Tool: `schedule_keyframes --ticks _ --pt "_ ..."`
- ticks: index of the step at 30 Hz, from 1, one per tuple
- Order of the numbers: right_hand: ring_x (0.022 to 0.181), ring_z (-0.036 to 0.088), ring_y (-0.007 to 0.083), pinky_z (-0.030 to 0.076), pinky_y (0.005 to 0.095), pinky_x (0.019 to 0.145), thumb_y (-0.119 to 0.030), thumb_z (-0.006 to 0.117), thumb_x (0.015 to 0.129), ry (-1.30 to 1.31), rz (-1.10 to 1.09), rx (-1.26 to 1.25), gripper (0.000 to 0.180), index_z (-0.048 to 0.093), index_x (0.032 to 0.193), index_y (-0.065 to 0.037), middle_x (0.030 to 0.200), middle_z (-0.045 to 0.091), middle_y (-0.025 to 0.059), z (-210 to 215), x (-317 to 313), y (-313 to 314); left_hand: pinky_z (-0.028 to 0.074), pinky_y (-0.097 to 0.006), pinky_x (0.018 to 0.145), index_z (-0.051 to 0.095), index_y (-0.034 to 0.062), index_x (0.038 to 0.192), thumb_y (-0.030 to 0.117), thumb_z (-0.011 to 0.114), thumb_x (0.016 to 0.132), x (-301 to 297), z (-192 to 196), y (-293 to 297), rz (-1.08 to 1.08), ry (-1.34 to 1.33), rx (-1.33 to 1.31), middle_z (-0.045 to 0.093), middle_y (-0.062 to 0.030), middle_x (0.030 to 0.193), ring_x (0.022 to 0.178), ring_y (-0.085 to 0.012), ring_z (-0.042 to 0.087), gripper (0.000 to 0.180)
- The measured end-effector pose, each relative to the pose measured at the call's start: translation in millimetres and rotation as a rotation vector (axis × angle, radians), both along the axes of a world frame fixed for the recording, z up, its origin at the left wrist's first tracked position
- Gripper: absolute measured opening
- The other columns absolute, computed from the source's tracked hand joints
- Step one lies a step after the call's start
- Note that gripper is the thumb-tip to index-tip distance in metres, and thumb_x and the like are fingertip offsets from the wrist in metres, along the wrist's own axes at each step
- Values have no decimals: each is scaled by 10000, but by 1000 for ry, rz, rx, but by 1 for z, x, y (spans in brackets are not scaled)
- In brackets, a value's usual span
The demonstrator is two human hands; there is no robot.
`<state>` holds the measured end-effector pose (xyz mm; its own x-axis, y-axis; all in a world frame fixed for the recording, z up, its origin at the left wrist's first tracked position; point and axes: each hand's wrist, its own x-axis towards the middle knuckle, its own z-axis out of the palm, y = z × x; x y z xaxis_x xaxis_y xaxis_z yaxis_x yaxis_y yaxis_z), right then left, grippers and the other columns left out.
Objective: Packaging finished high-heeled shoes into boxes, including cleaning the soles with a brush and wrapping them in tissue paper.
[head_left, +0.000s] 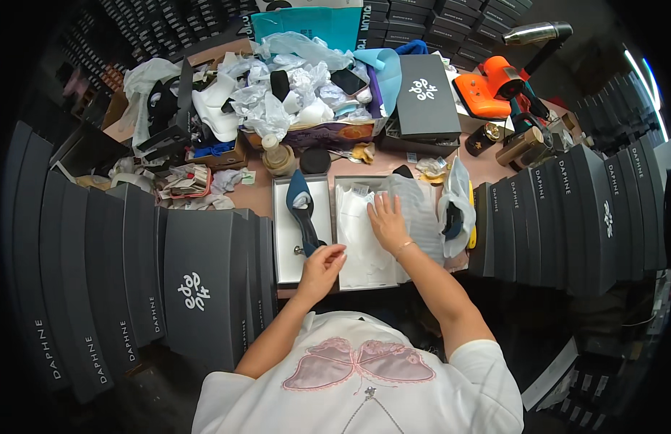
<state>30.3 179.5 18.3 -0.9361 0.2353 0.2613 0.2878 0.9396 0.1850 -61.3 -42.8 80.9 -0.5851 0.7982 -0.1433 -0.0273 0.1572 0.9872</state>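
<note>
A dark blue pointed shoe point(301, 206), with white wadding in its toe, lies lengthwise in the white-lined box half point(286, 260). My left hand point(323, 269) is at the heel end of this shoe, its fingers curled and pressed together; what lies between them, if anything, is hidden. My right hand point(389, 223) lies with fingers spread on white tissue paper point(361, 242) inside the open shoe box point(338, 239) just to the right. Part of the tissue spreads over the box's right side. A second dark shoe point(452, 220), partly wrapped in thin pale sheeting, is farther right.
Stacked grey shoe boxes point(198, 282) flank me at left, and more boxes point(560, 217) stand at right. Behind the work spot are a carton heaped with crumpled paper point(299, 94), a jar point(278, 158), a closed grey box point(429, 98) and an orange device point(487, 90).
</note>
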Motion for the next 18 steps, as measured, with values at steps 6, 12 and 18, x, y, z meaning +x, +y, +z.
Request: schedule_keyframes --ticks 6,12,18 --pt "975 583 267 282 580 1036 -157 590 811 -126 14 -283 125 693 840 -93 911 657 77 45 -21 15 503 -230 727 631 -19 1113 132 620 920 -1 -15 -17 53 -110 -58 623 -76 975 834 -116 607 245" --pt "910 599 257 420 417 763 -114 700 724 50 71 -569 123 667 840 -94 894 639 78 97 17 -29 479 -273 865 240 66 1478 284 632 927 33 0 45 88 -655 101 592 -78 1131 1018 -148 581 710" --pt "922 607 285 448 378 805 -110 693 781 216 202 -973 140 666 908 -60 947 646 103 83 65 -50 517 -256 717 572 39 1174 183 553 968 41 -38 73 417 -798 184 642 -33 1011 859 -113 626 252"
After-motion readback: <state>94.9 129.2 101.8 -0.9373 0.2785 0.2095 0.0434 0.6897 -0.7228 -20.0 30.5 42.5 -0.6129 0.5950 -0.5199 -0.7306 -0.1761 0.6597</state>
